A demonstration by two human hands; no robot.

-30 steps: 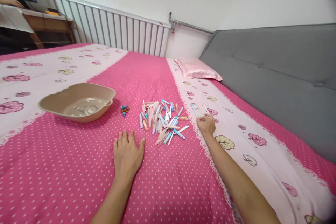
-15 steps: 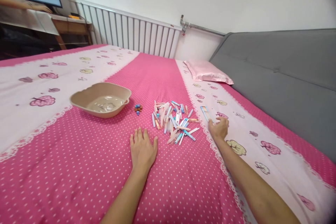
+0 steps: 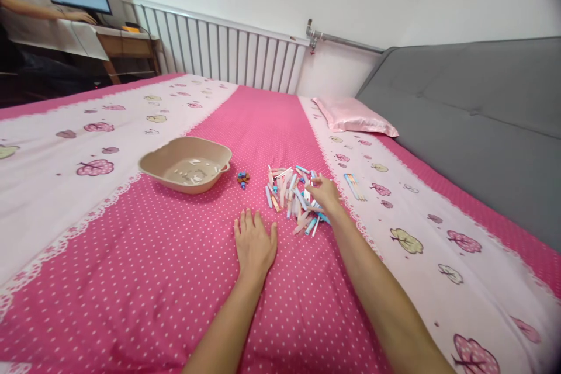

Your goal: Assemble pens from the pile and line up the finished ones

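Observation:
My left hand (image 3: 255, 242) lies flat on the pink dotted bedspread, fingers spread, holding nothing. Just beyond it, to the right, is a loose pile of pastel pen parts (image 3: 291, 198): pink, blue and orange barrels, caps and thin white sticks. My right hand (image 3: 325, 193) reaches over the right side of that pile, thumb and forefinger apart; nothing shows between them. To its right, a neat row of several pens (image 3: 355, 187) with blue and orange parts lies on the white strip of the bedspread.
A beige basin (image 3: 186, 187) with small white pieces inside stands at left. Beside it is a small cluster of blue and brown pieces (image 3: 243, 179). A pink pillow (image 3: 355, 115) lies near the grey headboard (image 3: 473, 87). Another person's arm (image 3: 39, 10) rests at a desk.
My right hand has moved left from the row of pens to the pile, leaving the row lying there. My left hand stays flat. The view has shifted slightly.

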